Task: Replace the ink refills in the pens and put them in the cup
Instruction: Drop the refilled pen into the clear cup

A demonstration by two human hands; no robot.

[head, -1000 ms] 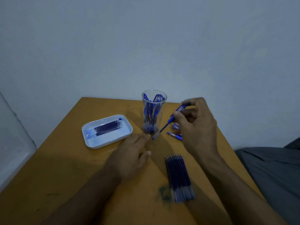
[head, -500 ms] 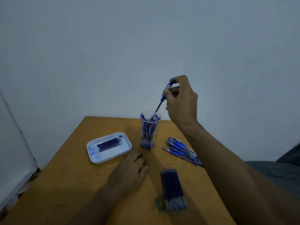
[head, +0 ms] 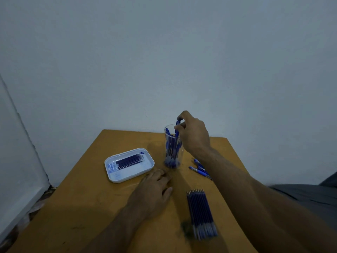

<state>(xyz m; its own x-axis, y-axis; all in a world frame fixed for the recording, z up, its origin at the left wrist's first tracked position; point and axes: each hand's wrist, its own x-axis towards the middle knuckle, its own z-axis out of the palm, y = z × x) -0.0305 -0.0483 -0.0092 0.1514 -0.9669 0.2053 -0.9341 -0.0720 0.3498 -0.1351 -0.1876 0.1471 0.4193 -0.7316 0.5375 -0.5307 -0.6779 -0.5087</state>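
Right hand (head: 194, 136) pinches pen (head: 177, 127) top, lowering into cup (head: 173, 152); left hand (head: 155, 189) flat, spread. Next: release, grab pen right of cup.

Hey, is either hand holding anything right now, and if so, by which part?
The right hand pinches a blue pen by its top end, its lower part down in the cup. The left hand lies flat on the table, holding nothing.
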